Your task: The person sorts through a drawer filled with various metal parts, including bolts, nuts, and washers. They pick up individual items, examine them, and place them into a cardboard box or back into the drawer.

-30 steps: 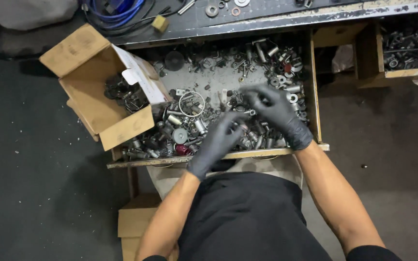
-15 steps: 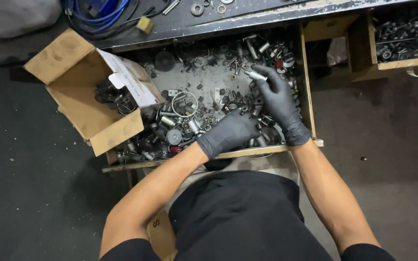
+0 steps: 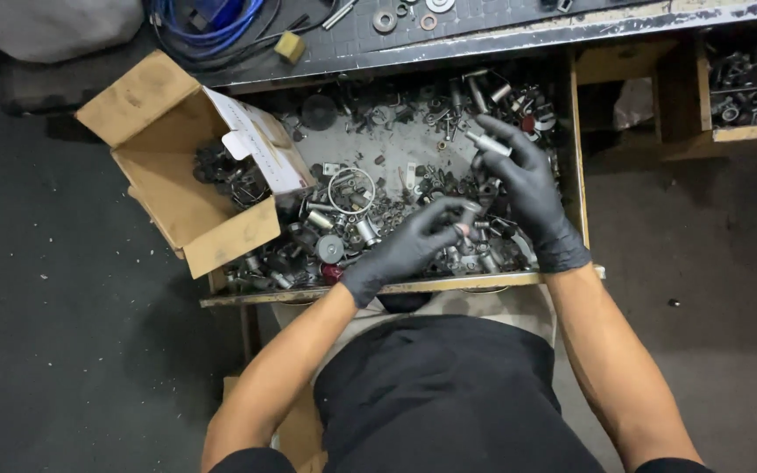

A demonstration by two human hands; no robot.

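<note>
The person stands over an open wooden drawer that is full of small metal parts, and both hands wear black gloves. The right hand is raised above the right half of the drawer, at about two o'clock from the centre of the drawer; its grip is closed on a short silver metal cylinder, which is pinched between the thumb and the forefinger and lies tilted, with one end toward ten o'clock. The left hand is lower, near the front edge of the drawer at about six o'clock; its fingers are curled and its grip holds a small dark metal piece with a reddish end at the fingertips, just beside the wrist side of the right hand. I cannot tell what kind of part this small piece is. In the drawer, at nine o'clock from the left hand, a thin wire ring lies on the loose parts, and a round grey disc lies below it. A cardboard box with open flaps sits on the left corner of the drawer, and dark parts are inside it. Above the drawer, at twelve o'clock, is the dark tabletop, with washers and a blue cable coiled at its left end. A second drawer with metal parts is open at three o'clock.
</note>
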